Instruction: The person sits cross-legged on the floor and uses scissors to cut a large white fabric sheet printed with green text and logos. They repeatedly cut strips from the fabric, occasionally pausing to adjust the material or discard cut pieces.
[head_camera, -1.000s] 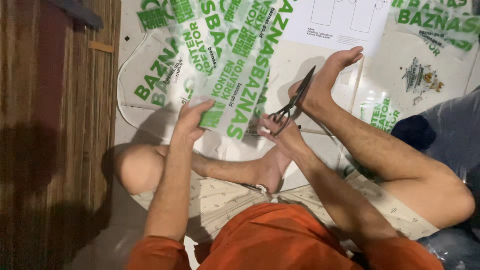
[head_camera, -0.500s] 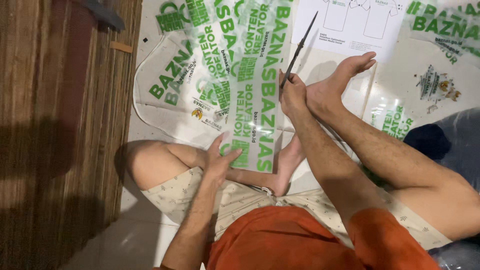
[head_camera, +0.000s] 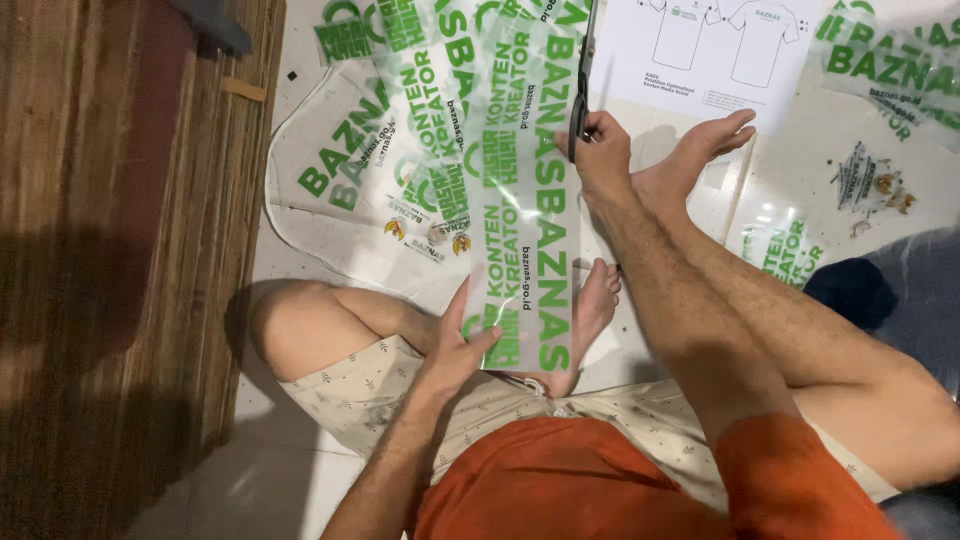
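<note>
I sit on the floor with my legs out. My left hand (head_camera: 458, 345) grips the near end of a long clear film strip (head_camera: 520, 200) printed with green lettering. My right hand (head_camera: 600, 150) holds black scissors (head_camera: 581, 75) by their handles, with the blades pointing away from me along the strip's right edge. The strip runs from my lap up over a larger clear printed sheet (head_camera: 360, 180) lying on the floor. My right foot (head_camera: 695, 160) rests just right of the scissors hand, and my left foot (head_camera: 592, 310) lies under the strip's near end.
A white paper sheet with shirt outlines (head_camera: 710, 55) lies at the top right. More printed film pieces (head_camera: 880, 60) and scraps (head_camera: 870, 185) lie on the right. A brown woven mat (head_camera: 120, 250) covers the left. A dark blue cloth (head_camera: 900, 290) sits at the right edge.
The scissors hand has travelled away from me along the strip's right edge. My left hand has slid back from the middle of the film to its near end by my lap.
</note>
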